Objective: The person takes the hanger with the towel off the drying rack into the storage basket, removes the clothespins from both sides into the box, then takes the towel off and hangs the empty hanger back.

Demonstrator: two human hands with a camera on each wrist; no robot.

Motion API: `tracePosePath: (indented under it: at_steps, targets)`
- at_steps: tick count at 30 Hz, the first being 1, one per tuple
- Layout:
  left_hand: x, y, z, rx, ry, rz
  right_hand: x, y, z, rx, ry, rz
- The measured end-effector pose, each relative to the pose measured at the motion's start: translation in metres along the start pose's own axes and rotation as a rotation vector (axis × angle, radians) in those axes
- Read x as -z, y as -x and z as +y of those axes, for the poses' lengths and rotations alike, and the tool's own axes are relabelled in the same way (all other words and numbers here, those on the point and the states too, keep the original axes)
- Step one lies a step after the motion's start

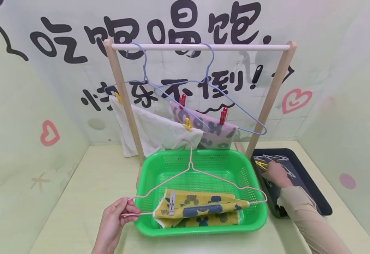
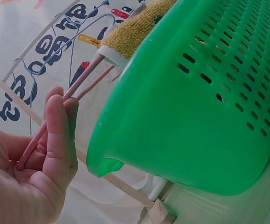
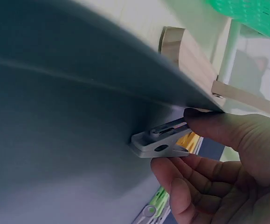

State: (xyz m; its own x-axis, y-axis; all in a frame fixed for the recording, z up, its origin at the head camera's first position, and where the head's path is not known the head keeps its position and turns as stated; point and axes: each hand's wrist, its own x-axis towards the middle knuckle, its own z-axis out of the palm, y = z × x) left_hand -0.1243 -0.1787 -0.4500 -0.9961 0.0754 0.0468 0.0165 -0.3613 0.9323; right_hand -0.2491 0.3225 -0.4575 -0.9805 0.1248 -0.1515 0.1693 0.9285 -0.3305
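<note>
My left hand [image 1: 116,216] grips one end of a pink wire hanger [image 1: 164,182] at the left of the green basket. In the left wrist view, the fingers of the left hand [image 2: 51,149] curl round the wire. A yellow towel [image 1: 201,209] with dark mouse-head prints is draped over the hanger's lower bar, above the basket [image 1: 201,231]. Over at the dark tray [image 1: 320,199], my right hand [image 1: 278,174] reaches in among clothespins. The right wrist view shows the right hand [image 3: 218,163] pinching a grey clothespin [image 3: 159,143] between thumb and fingers.
Behind the basket stands a wooden rack with a white rod [image 1: 251,47]. Two blue hangers [image 1: 232,100] hang from it, with a white towel [image 1: 153,123] on yellow clips and a pink towel [image 1: 213,132] on red clips. Walls close in on both sides.
</note>
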Motion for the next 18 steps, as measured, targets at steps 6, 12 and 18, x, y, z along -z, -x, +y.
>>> tracePosePath:
  at_steps: [6, 12, 18]
  targets:
    - [-0.0004, -0.001, -0.0012, 0.009, -0.009, 0.015, -0.0011, -0.0004, 0.0018, -0.025, 0.022, -0.023]
    - [-0.001, -0.0001, -0.0002, 0.011, -0.013, 0.019, -0.0056, -0.0019, 0.0067, -0.009, 0.047, -0.041]
    - [-0.0006, 0.0002, 0.0004, 0.014, -0.017, 0.029, -0.0058, -0.0003, 0.007, -0.014, 0.026, -0.03]
